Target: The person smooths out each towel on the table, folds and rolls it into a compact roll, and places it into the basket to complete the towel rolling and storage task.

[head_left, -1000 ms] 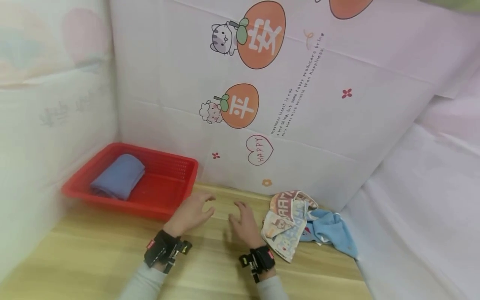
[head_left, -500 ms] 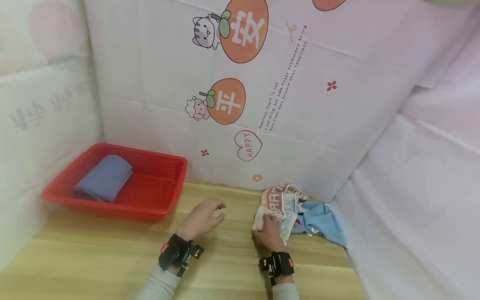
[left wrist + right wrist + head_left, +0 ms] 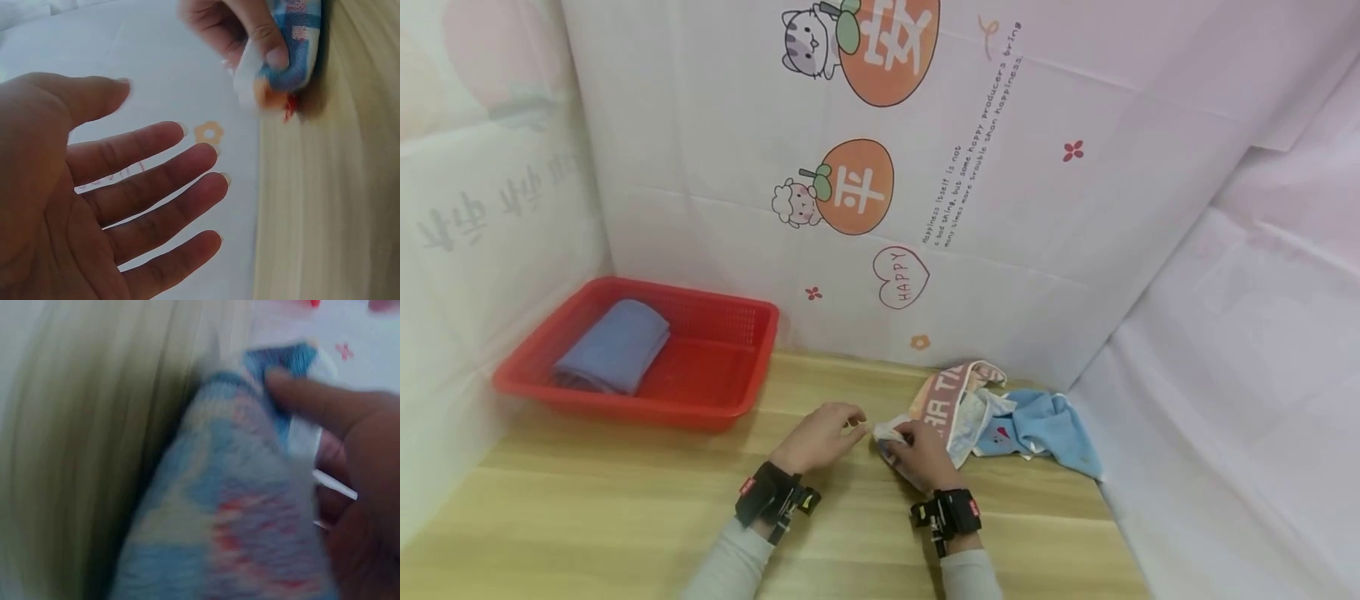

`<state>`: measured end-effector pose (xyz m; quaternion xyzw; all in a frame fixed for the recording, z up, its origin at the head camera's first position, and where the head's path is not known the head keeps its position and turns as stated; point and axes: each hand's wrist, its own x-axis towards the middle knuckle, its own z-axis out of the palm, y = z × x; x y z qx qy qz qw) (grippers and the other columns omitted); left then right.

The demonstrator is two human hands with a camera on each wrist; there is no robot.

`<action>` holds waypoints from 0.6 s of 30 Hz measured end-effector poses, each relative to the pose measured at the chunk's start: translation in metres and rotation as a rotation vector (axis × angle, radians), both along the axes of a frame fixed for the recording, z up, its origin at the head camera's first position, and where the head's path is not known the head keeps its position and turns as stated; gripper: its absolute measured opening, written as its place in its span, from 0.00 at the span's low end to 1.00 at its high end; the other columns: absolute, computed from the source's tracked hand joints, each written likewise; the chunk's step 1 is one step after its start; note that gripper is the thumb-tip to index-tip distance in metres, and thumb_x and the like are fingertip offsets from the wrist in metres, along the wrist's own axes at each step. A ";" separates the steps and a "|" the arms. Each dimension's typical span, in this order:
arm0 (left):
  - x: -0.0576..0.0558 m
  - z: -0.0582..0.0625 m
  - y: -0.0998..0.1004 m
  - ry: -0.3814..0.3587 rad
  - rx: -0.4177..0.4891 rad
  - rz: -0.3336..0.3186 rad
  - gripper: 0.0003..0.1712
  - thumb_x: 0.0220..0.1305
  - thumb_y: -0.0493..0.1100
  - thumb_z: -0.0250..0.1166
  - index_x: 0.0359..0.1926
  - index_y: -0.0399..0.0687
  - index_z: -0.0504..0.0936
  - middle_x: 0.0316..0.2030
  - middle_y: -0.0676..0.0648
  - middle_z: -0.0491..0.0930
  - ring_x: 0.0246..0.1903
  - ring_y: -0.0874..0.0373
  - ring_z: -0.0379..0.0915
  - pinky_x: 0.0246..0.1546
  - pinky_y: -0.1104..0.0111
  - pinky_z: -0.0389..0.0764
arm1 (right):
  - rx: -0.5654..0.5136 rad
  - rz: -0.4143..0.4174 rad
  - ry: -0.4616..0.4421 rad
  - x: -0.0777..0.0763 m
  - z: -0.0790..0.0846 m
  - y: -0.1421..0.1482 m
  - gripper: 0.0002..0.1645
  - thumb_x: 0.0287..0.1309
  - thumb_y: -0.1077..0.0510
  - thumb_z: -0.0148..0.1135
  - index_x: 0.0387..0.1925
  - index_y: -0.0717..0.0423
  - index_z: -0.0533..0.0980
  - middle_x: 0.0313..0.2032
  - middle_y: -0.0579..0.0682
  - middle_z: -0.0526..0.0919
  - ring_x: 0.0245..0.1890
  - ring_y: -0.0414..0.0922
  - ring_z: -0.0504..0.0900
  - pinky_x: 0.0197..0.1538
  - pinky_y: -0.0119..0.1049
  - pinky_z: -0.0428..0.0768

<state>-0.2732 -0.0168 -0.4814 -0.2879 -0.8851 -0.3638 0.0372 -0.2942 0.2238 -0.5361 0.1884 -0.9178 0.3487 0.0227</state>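
Looking at a printed cloth (image 3: 942, 407) bunched up on the right side of the surface (image 3: 625, 500), near the foot of a white backdrop (image 3: 715, 125), with its left corner pinched tight between thumb and fingers of the right hand (image 3: 923, 457). Pretty blurry in both wrist views, so can't tell how far off the surface. Just left of that corner, got the left hand (image 3: 816, 437) with fingers loosely spread and nothing in them, apart from the cloth in the left wrist view. Over to the right, right beside the printed cloth, can see a crumpled light blue cloth (image 3: 1056, 429). At the far left, can spot a red basket (image 3: 707, 367) with a folded blue cloth (image 3: 617, 346) lying in its left part. Also wearing black straps (image 3: 767, 493) on both wrists.
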 end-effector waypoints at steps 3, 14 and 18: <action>0.000 -0.003 0.001 -0.040 -0.006 0.003 0.16 0.75 0.47 0.60 0.51 0.39 0.83 0.44 0.43 0.85 0.47 0.48 0.81 0.49 0.54 0.81 | 0.021 0.106 -0.001 0.007 0.009 -0.019 0.09 0.67 0.49 0.65 0.31 0.46 0.83 0.22 0.39 0.74 0.20 0.32 0.68 0.28 0.29 0.68; -0.008 -0.012 -0.023 -0.242 0.020 -0.058 0.21 0.67 0.44 0.68 0.55 0.34 0.81 0.48 0.39 0.84 0.47 0.45 0.82 0.44 0.56 0.84 | 0.034 0.283 0.048 0.029 0.020 -0.080 0.07 0.68 0.50 0.64 0.43 0.44 0.83 0.32 0.38 0.81 0.25 0.31 0.72 0.32 0.26 0.71; -0.008 -0.015 -0.032 -0.321 -0.050 -0.015 0.19 0.65 0.46 0.68 0.51 0.37 0.84 0.46 0.40 0.85 0.47 0.46 0.82 0.45 0.55 0.83 | 0.024 0.316 -0.007 0.035 0.016 -0.089 0.17 0.71 0.53 0.61 0.57 0.51 0.80 0.42 0.43 0.86 0.32 0.30 0.77 0.38 0.25 0.77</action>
